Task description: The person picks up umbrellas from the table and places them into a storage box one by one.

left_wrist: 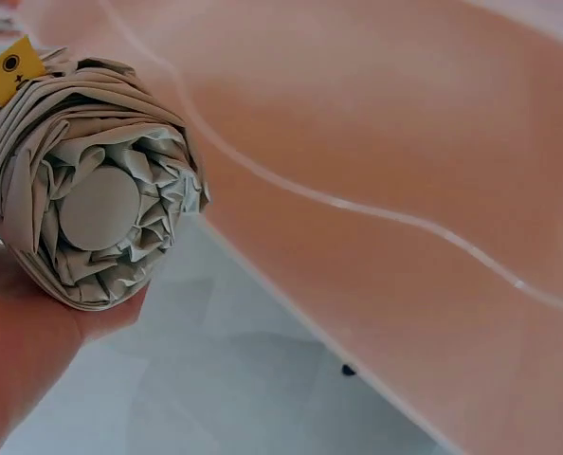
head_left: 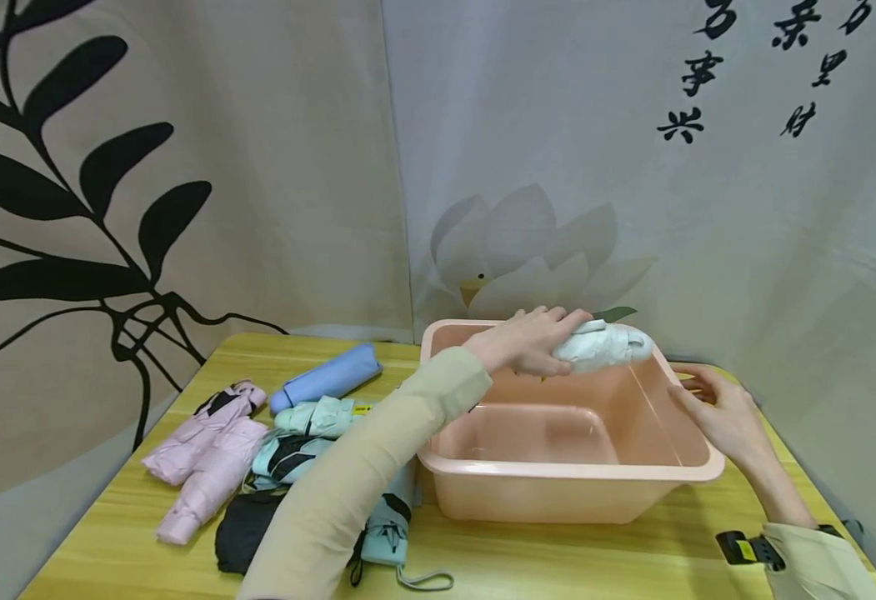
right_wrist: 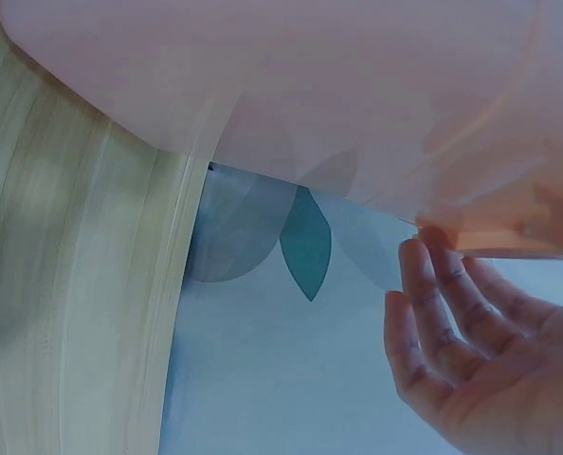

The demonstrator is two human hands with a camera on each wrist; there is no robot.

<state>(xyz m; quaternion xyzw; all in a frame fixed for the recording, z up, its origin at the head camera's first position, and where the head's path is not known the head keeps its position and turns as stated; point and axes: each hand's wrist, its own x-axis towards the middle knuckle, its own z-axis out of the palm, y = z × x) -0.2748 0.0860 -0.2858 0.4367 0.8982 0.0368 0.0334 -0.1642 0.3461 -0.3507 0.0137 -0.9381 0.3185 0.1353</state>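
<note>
Left hand [head_left: 535, 340]: fingers and thumb round one end of a white folded umbrella [head_left: 606, 346]. Umbrella extends rightward from the grip, long axis near level, roughly parallel to the long side of the pink tub [head_left: 573, 472]. In head view it overlaps the tub's far right corner; height above rim cannot be told. Right hand [head_left: 715, 408]: fingers loosely bent, tips at the right rim, nearer the umbrella's free end and lower. Farther left, on the table [head_left: 558, 558]: more folded umbrellas, including a blue one [head_left: 328, 379].
</note>
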